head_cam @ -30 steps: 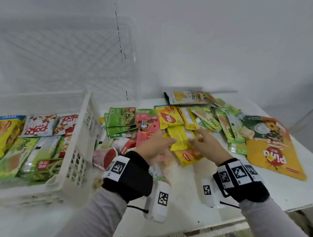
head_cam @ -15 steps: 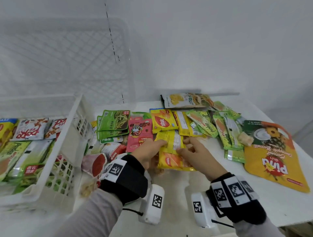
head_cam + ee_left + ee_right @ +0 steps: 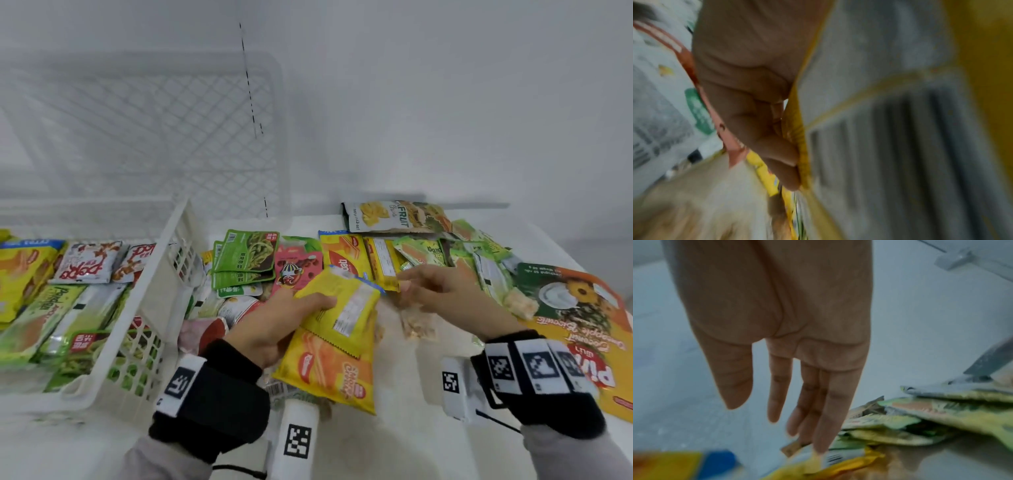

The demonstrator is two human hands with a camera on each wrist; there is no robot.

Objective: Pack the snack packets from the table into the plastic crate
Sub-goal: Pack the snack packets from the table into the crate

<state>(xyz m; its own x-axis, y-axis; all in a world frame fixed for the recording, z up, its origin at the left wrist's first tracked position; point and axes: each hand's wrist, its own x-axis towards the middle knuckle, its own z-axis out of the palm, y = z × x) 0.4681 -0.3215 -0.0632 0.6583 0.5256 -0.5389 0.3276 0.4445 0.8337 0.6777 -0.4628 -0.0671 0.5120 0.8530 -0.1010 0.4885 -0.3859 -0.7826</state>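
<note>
My left hand (image 3: 298, 308) grips two stacked yellow wafer packets (image 3: 337, 337), thumb on the upper one, lifted a little over the table's middle. The left wrist view shows my fingers (image 3: 781, 152) curled round the yellow packet edge (image 3: 801, 155). My right hand (image 3: 414, 284) hovers with straight fingers (image 3: 818, 410) above another yellow packet (image 3: 383, 265) in the pile, holding nothing. The white plastic crate (image 3: 154, 308) stands at the left and holds several packets (image 3: 37, 305).
Many green, pink and yellow packets (image 3: 246, 257) lie spread over the white table (image 3: 404, 394). A large orange biscuit bag (image 3: 582, 329) lies at the right edge. A fruit chips bag (image 3: 387, 214) sits by the wall. A second white crate (image 3: 137, 130) leans behind.
My left hand has taken the two yellow packets and lifted them toward me. My right hand let go of them and moved back up over the pile.
</note>
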